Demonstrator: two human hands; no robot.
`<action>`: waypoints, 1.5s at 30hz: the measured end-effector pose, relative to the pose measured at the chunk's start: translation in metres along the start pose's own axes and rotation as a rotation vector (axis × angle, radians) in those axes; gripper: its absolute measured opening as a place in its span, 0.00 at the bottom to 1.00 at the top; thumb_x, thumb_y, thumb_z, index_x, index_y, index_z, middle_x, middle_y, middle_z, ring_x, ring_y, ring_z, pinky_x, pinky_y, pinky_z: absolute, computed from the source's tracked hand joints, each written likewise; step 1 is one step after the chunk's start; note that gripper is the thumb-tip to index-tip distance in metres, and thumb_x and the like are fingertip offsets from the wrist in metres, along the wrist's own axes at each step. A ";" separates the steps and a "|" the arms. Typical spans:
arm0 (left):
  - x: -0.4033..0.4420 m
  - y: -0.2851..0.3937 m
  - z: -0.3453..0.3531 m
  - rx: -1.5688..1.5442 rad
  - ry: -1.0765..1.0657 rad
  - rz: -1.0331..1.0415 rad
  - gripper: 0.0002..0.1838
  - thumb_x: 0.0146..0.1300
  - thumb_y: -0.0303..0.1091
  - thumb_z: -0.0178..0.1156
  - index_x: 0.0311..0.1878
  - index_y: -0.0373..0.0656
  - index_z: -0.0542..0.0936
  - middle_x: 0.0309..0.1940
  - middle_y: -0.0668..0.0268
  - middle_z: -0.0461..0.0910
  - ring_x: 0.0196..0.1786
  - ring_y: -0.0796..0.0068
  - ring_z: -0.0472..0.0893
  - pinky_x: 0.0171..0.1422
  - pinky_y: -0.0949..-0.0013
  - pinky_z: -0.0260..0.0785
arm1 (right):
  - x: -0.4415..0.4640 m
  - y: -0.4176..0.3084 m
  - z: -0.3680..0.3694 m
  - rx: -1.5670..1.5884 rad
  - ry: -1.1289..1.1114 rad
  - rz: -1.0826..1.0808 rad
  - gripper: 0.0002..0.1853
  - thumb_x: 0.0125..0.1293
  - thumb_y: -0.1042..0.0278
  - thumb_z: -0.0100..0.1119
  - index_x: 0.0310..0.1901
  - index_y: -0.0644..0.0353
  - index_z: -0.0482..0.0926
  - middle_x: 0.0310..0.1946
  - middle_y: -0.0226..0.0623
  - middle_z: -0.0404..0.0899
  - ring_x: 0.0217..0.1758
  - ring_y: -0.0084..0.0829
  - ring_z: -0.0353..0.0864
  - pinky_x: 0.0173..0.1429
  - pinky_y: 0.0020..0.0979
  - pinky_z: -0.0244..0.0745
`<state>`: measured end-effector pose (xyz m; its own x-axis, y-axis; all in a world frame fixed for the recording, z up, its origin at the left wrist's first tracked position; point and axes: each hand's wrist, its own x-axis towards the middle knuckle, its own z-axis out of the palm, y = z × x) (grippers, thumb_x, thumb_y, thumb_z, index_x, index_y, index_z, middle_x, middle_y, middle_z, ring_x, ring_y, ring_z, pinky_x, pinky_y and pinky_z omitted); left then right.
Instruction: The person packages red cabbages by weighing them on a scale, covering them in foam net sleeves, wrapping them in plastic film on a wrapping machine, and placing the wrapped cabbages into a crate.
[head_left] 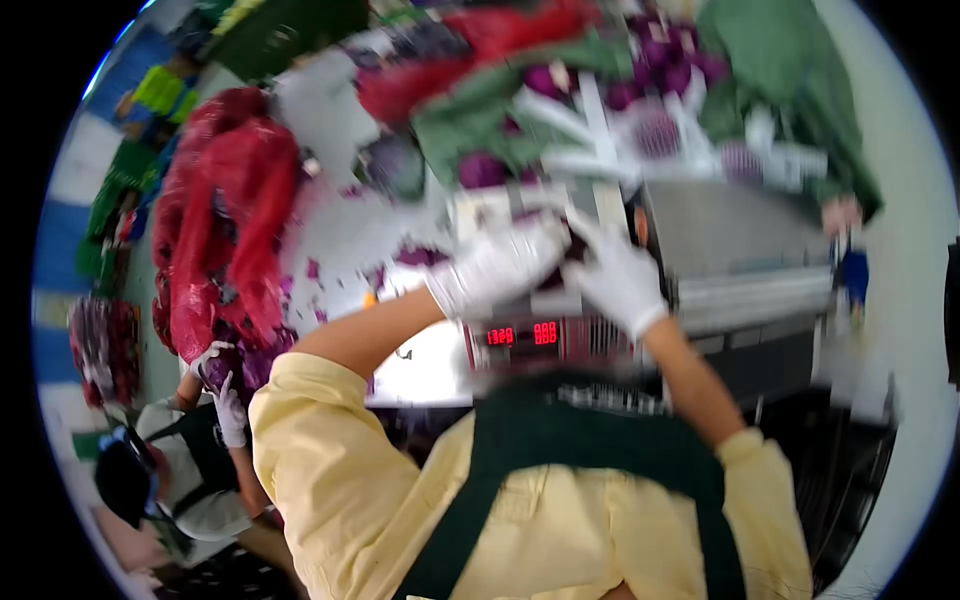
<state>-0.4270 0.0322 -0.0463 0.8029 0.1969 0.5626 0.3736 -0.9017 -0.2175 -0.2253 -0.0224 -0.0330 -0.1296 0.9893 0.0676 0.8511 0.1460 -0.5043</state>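
Note:
My left hand (510, 262), in a white glove, lies over a dark purple thing on the scale, its fingers bent around its left side. My right hand (615, 280), gloved too, comes from the other side, fingers spread apart, the tips at the same purple thing (574, 246). Blur and the gloves hide most of that thing. Beneath both hands is the weighing scale (583, 342), its red digits lit on the front. Purple cabbages (482, 170) lie on green cloth just behind the scale.
Red mesh bags (235, 190) lie on the left of the white table (330, 215), among purple scraps. A co-worker's gloved hands (228, 395) hold a purple cabbage at lower left. A steel machine (740, 250) stands at right. Netted cabbages (655, 130) lie at the back.

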 end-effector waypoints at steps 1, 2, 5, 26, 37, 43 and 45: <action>-0.002 0.002 0.004 -0.107 -0.038 -0.111 0.18 0.54 0.28 0.58 0.50 0.39 0.75 0.47 0.57 0.78 0.49 0.62 0.82 0.50 0.66 0.75 | -0.001 0.004 0.004 0.004 -0.026 0.040 0.36 0.54 0.51 0.62 0.68 0.31 0.66 0.51 0.41 0.78 0.43 0.47 0.82 0.49 0.43 0.78; -0.011 0.004 0.028 -0.273 -0.197 -0.299 0.16 0.54 0.28 0.58 0.48 0.41 0.77 0.42 0.60 0.79 0.48 0.63 0.82 0.51 0.67 0.73 | -0.008 0.006 0.006 0.027 -0.019 0.059 0.35 0.55 0.50 0.63 0.67 0.36 0.68 0.52 0.38 0.78 0.42 0.42 0.83 0.49 0.40 0.78; 0.010 0.007 0.026 -0.303 0.253 -0.552 0.06 0.61 0.22 0.57 0.39 0.43 0.81 0.32 0.62 0.81 0.34 0.69 0.82 0.38 0.72 0.74 | -0.006 0.012 0.009 0.043 -0.046 0.063 0.33 0.58 0.51 0.63 0.67 0.39 0.69 0.52 0.36 0.78 0.41 0.36 0.84 0.46 0.35 0.78; -0.034 0.037 -0.040 -0.308 -0.225 -0.340 0.23 0.57 0.47 0.63 0.56 0.51 0.79 0.54 0.66 0.78 0.49 0.66 0.81 0.45 0.60 0.74 | -0.037 -0.001 -0.008 0.009 -0.016 -0.282 0.25 0.58 0.60 0.65 0.59 0.50 0.77 0.47 0.37 0.80 0.49 0.39 0.81 0.50 0.37 0.77; -0.044 0.056 -0.030 -0.051 0.024 -0.006 0.08 0.57 0.35 0.56 0.38 0.46 0.75 0.30 0.66 0.74 0.21 0.69 0.78 0.17 0.65 0.66 | -0.062 -0.016 -0.013 -0.036 -0.131 -0.173 0.24 0.60 0.63 0.65 0.58 0.58 0.76 0.56 0.41 0.79 0.57 0.43 0.79 0.59 0.38 0.73; -0.032 0.063 -0.017 -0.222 0.082 -0.215 0.05 0.55 0.35 0.56 0.31 0.46 0.73 0.27 0.66 0.73 0.26 0.66 0.79 0.27 0.61 0.71 | -0.060 -0.025 -0.004 -0.098 -0.079 -0.258 0.28 0.59 0.56 0.66 0.60 0.55 0.73 0.56 0.42 0.77 0.53 0.43 0.80 0.55 0.40 0.74; -0.019 0.059 -0.016 -0.228 0.060 -0.281 0.05 0.55 0.35 0.57 0.30 0.46 0.73 0.27 0.67 0.74 0.27 0.65 0.79 0.29 0.61 0.72 | -0.056 -0.028 0.001 -0.200 -0.032 -0.202 0.27 0.58 0.51 0.67 0.54 0.58 0.75 0.51 0.44 0.78 0.47 0.44 0.81 0.50 0.42 0.74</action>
<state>-0.4276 -0.0307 -0.0571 0.6521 0.4323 0.6228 0.4573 -0.8795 0.1317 -0.2424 -0.0822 -0.0241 -0.3202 0.9396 0.1208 0.8894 0.3421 -0.3031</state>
